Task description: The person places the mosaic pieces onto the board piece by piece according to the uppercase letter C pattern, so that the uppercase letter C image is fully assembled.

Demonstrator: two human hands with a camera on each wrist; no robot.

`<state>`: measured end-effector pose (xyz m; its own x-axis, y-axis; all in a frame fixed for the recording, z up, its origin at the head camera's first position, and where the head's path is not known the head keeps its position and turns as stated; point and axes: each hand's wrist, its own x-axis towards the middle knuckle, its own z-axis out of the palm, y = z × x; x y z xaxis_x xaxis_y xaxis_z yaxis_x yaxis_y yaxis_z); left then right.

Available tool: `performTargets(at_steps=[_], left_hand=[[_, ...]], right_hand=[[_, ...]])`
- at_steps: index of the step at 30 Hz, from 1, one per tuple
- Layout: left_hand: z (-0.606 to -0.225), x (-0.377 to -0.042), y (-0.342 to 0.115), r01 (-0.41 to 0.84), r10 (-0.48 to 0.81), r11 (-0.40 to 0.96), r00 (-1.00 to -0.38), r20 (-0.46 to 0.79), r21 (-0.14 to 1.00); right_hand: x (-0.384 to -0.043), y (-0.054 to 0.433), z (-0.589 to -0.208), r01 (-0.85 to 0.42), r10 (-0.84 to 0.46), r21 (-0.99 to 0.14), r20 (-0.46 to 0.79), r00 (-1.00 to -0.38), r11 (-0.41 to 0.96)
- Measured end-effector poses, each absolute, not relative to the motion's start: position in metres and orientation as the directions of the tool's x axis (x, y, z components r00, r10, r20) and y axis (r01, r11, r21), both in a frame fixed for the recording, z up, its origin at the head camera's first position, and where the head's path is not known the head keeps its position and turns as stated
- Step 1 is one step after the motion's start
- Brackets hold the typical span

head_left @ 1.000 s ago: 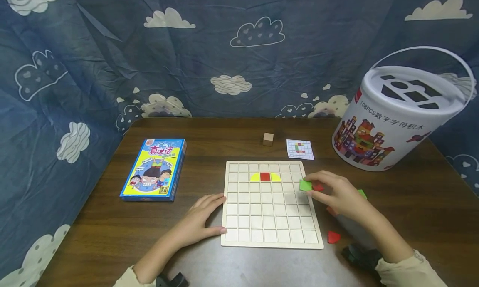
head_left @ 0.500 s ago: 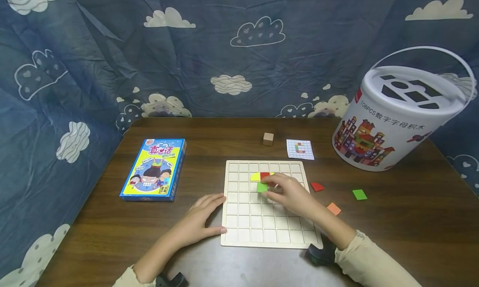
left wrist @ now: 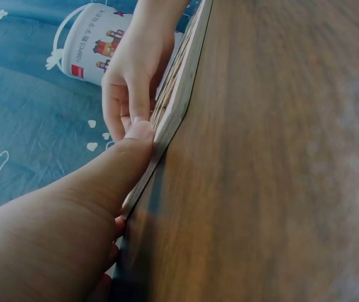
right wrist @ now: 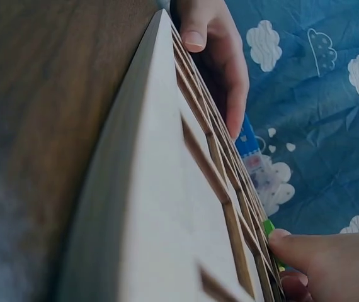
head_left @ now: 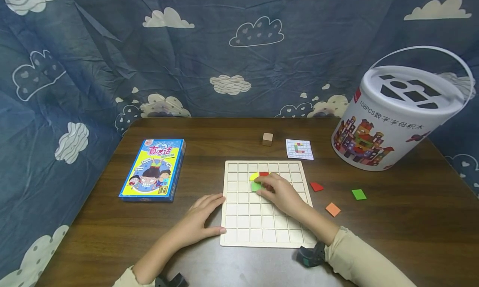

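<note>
green tile (head_left: 256,187): on or just above the wooden board (head_left: 262,223), just below the yellow piece (head_left: 253,176), cannot tell which
right hand (head_left: 282,194): thumb and fingertips pinch the green tile
left hand (head_left: 200,217): fingers spread, touching the wooden board's left edge

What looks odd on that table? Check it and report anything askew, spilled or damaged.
Nothing looks spilled or damaged. Only the loose red tile, orange tile and green tile stand out slightly: they lie scattered at differing angles on the table, right of the grid board.
</note>
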<state>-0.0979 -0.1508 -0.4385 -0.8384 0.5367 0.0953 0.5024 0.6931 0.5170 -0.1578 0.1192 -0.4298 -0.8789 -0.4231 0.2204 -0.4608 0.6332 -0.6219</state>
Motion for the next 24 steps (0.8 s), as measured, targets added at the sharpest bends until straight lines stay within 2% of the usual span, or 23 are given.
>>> performTargets(at_steps=[9,17,24], left_hand=[[-0.437,-0.0976,-0.15,0.508,0.541,0.69,-0.835,0.099,0.516],[-0.4382,-0.0971,-0.1505,0.506,0.539,0.691,-0.837,0.098,0.517],[-0.4376,-0.0971,-0.1502,0.501,0.537,0.689,-0.838,0.096,0.523]], right_hand=[[-0.1584,0.1156,-0.4331,-0.424,-0.394,-0.658,0.205,-0.896,0.622],[-0.1562,0.1124,-0.4334,-0.435,-0.384,-0.618,0.224,-0.896,0.655],[-0.1549,0.1141,-0.4301,-0.431,-0.403,-0.626,0.196,-0.894,0.65]])
